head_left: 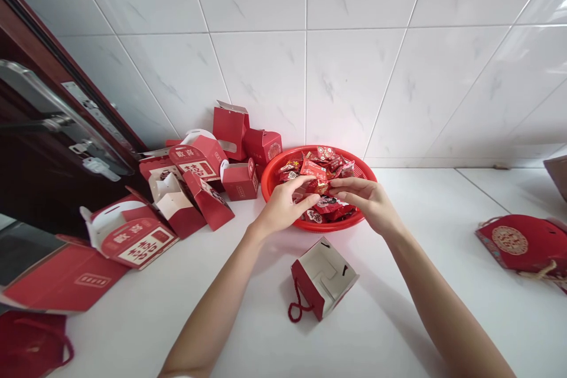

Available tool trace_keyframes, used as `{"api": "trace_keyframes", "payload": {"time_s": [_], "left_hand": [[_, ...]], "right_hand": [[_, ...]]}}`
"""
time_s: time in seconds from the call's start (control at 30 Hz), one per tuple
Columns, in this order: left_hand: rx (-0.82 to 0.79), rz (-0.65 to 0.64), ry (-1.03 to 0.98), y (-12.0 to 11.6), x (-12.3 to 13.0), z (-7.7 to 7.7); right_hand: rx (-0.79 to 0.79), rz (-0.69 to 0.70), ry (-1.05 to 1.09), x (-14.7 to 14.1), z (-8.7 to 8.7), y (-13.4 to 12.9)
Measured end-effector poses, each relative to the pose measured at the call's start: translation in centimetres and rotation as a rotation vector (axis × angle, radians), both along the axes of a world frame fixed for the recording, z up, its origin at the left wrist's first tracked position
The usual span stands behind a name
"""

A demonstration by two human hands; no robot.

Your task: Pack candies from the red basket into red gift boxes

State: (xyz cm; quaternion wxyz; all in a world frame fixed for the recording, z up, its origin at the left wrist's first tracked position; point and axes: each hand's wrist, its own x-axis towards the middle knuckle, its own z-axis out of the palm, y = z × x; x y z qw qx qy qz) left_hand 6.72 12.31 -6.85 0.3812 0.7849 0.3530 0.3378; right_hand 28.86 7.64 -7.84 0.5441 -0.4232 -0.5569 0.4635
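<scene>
A red plastic basket point(266, 180) holds many wrapped candies in red packaging. Over its left side is my left hand point(287, 204), thumb and index finger apart near a small gold-and-red candy point(322, 188). My right hand point(365, 198) reaches in from the other side, its fingers pressed together and touching that candy's right end. Between my forearms, in front of the basket, a red box point(325, 277) stands with its top open, showing a pale inside. A red cord handle point(297, 304) hangs from its left side and rests on the white surface.
Several red boxes point(239, 180) are crowded along the left side, some open. A closed red box point(522, 242) with a twine handle lies at the far right. Behind is a white tiled wall point(261, 71); a dark door with a metal handle point(57, 121) stands at left.
</scene>
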Motion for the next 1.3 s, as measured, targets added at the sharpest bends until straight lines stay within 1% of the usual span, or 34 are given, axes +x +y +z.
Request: {"api": "trace_keyframes", "payload": {"time_s": [0.1, 0.17, 0.27, 0.4, 0.5, 0.6, 0.7, 0.93, 1.1, 1.23, 1.3], "left_hand": [[-0.114, -0.032, -0.162, 0.1, 0.1, 0.2], [-0.174, -0.057, -0.233, 0.0, 0.1, 0.4], [-0.247, -0.104, -0.313, -0.3, 0.1, 0.7], [-0.26, -0.142, -0.315, -0.8, 0.1, 1.1], [-0.246, -0.121, -0.302, -1.0, 0.2, 1.3], [-0.258, -0.087, -0.351, -1.2, 0.3, 1.6], [-0.316, -0.079, -0.412, -1.4, 0.5, 1.7], [-0.451, -0.11, -0.615, -1.6, 1.4, 1.2], [-0.553, -0.084, -0.668, -1.5, 1.6, 1.1], [-0.537, -0.128, -0.638, -1.4, 1.4, 1.2], [-0.5, -0.105, -0.648, -1.4, 1.4, 1.2]], "right_hand": [[-0.006, 0.041, 0.086, -0.6, 0.1, -0.3], [0.001, 0.035, 0.129, -1.1, 0.1, -0.5], [-0.012, 0.068, 0.13, -1.9, 0.2, -0.7], [0.009, 0.147, 0.05, -2.4, 0.3, -1.0], [0.053, 0.157, -0.012, -2.5, 0.2, -1.3], [0.092, 0.142, -0.039, -2.6, 0.2, -1.4], [0.112, 0.118, -0.036, -2.7, 0.2, -1.5], [0.116, 0.127, 0.119, -3.0, 0.2, -1.6], [0.098, 0.065, 0.137, -3.1, 0.3, -1.7], [0.089, 0.03, 0.165, -3.1, 0.2, -1.8], [0.098, 0.027, 0.165, -3.2, 0.0, -1.7]]}}
